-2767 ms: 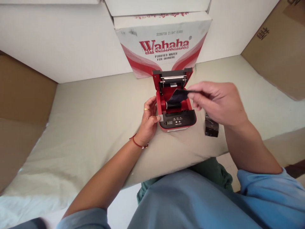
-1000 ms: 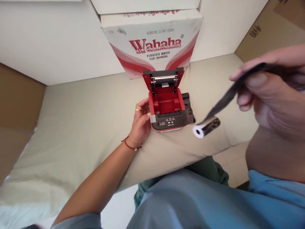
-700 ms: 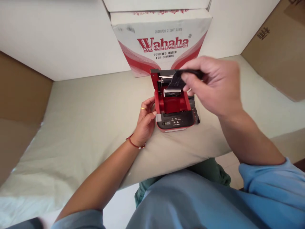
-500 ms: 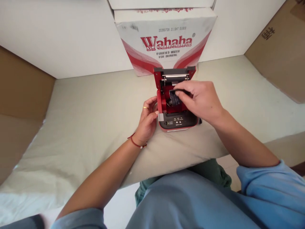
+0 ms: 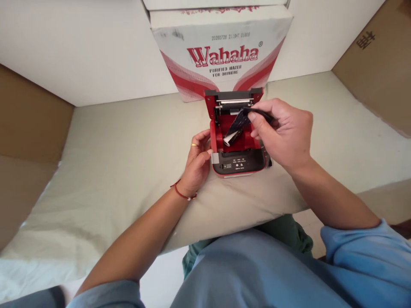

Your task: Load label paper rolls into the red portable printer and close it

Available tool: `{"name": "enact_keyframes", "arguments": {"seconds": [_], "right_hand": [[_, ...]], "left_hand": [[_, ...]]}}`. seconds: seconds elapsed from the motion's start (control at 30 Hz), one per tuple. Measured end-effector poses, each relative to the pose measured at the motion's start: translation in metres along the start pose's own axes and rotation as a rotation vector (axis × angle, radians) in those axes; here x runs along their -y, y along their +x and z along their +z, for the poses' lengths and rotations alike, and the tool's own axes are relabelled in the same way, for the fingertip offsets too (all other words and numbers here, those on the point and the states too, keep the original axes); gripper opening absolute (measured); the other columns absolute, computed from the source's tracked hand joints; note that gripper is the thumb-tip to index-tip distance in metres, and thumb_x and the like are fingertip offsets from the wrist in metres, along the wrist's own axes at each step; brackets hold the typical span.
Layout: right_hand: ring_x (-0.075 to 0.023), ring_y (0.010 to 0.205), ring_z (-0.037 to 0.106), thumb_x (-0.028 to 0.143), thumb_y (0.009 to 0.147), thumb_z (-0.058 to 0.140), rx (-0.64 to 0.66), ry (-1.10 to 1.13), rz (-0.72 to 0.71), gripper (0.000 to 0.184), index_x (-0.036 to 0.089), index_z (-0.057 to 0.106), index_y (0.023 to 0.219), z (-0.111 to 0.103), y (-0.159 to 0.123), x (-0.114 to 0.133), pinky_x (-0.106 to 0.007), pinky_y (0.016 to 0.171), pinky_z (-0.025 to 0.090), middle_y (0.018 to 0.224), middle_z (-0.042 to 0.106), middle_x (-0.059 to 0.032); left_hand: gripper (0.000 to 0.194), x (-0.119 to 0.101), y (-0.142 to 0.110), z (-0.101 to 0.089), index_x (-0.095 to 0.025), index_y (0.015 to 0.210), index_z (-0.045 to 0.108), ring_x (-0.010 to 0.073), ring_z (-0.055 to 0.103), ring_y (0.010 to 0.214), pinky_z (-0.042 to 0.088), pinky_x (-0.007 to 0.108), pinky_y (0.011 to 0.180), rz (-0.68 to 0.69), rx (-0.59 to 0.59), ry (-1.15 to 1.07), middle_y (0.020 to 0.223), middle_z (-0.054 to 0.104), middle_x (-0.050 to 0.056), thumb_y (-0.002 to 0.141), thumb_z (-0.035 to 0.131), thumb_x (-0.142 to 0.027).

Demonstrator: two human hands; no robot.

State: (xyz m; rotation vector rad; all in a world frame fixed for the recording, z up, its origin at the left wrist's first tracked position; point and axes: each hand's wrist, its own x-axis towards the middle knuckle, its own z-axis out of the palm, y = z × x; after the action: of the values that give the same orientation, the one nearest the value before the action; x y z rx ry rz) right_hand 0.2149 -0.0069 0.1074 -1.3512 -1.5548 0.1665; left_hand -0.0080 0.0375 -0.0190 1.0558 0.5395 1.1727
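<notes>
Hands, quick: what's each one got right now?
Left hand: closed on the left side of the red machine.
Right hand: closed, pinching the black strip.

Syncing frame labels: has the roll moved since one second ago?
Yes, left against the Wahaha box: the roll was out right of the red device and now appears within its open well.

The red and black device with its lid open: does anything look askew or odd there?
Yes: the black and white cylindrical roll looks askew. It slants across the red compartment instead of lying parallel to the black front panel; its black strip runs up to the right hand.
</notes>
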Motion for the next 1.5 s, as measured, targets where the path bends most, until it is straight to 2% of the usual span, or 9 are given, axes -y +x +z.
{"name": "enact_keyframes", "arguments": {"seconds": [0.1,0.27,0.47,0.6,0.83,1.03,1.27,1.37,1.5], "right_hand": [[-0.0184,0.070,0.079,0.035,0.112,0.068,-0.034,-0.014,-0.025,0.016,0.027,0.081,0.106,0.007,0.003,0.000,-0.035,0.076,0.066,0.080,0.078,0.0028],[-0.0231,0.085,0.081,0.039,0.115,0.064,-0.117,-0.215,-0.128,0.019,0.029,0.079,0.108,0.005,0.012,0.007,-0.039,0.087,0.066,0.093,0.084,-0.0019],[-0.0238,0.082,0.079,0.050,0.117,0.060,-0.134,-0.324,-0.178,0.027,0.032,0.079,0.109,0.005,0.026,0.016,-0.038,0.080,0.065,0.092,0.085,-0.0028],[-0.0236,0.082,0.080,0.044,0.117,0.060,-0.073,-0.288,-0.165,0.024,0.031,0.079,0.108,0.011,0.027,0.009,-0.039,0.082,0.066,0.092,0.084,-0.0018],[-0.0265,0.097,0.084,0.034,0.117,0.057,-0.014,-0.244,-0.149,0.024,0.031,0.080,0.116,0.019,0.019,0.000,-0.043,0.093,0.067,0.104,0.087,-0.0045],[-0.0314,0.123,0.084,0.033,0.114,0.064,0.035,-0.289,-0.289,0.019,0.033,0.083,0.119,0.009,-0.003,0.000,-0.050,0.108,0.067,0.136,0.088,-0.0054],[-0.0262,0.086,0.087,0.030,0.106,0.078,0.259,-0.242,-0.492,0.013,0.024,0.081,0.118,-0.026,-0.047,-0.001,-0.041,0.073,0.066,0.115,0.093,-0.0085],[-0.0254,0.086,0.088,0.034,0.108,0.075,0.280,-0.207,-0.486,0.022,0.022,0.080,0.126,-0.036,-0.064,0.001,-0.039,0.071,0.068,0.126,0.091,-0.0123],[-0.0273,0.106,0.091,0.023,0.107,0.073,0.193,-0.200,-0.381,0.028,0.027,0.082,0.134,-0.037,-0.085,-0.001,-0.037,0.080,0.073,0.134,0.089,-0.0121]], "left_hand": [[0.055,-0.001,0.000,0.002,-0.035,0.135,0.075,0.0250,0.065,0.145,0.058,0.039,0.119,-0.011,-0.014,-0.014,0.155,0.069,0.002,0.087,0.097,-0.050],[0.056,0.000,0.000,0.001,-0.035,0.138,0.073,0.0268,0.065,0.148,0.058,0.041,0.120,-0.010,-0.008,0.005,0.158,0.069,0.004,0.088,0.094,-0.049],[0.056,0.001,0.000,0.001,-0.034,0.142,0.069,0.0286,0.062,0.153,0.054,0.046,0.128,-0.005,0.019,0.029,0.162,0.066,0.005,0.092,0.091,-0.048],[0.057,0.001,0.000,0.002,-0.034,0.141,0.070,0.0290,0.062,0.154,0.054,0.046,0.128,-0.013,0.008,0.018,0.163,0.067,0.005,0.091,0.092,-0.048],[0.059,0.000,-0.001,0.003,-0.033,0.141,0.067,0.0307,0.061,0.157,0.053,0.050,0.132,-0.017,0.024,0.015,0.165,0.065,0.007,0.091,0.092,-0.053],[0.055,-0.001,-0.001,0.004,-0.034,0.141,0.067,0.0307,0.062,0.156,0.052,0.051,0.131,-0.016,0.031,0.010,0.162,0.067,0.006,0.093,0.090,-0.049],[0.054,0.003,-0.003,0.003,-0.035,0.143,0.068,0.0309,0.062,0.153,0.053,0.051,0.130,0.040,0.020,0.061,0.161,0.065,0.006,0.097,0.087,-0.057],[0.053,0.002,-0.008,0.003,-0.037,0.146,0.068,0.0312,0.057,0.158,0.051,0.051,0.133,0.132,-0.047,0.192,0.164,0.059,0.006,0.100,0.082,-0.061],[0.043,-0.007,-0.018,0.005,-0.037,0.142,0.069,0.0350,0.049,0.162,0.042,0.059,0.139,0.372,-0.185,0.491,0.161,0.055,0.008,0.107,0.072,-0.062]]}}
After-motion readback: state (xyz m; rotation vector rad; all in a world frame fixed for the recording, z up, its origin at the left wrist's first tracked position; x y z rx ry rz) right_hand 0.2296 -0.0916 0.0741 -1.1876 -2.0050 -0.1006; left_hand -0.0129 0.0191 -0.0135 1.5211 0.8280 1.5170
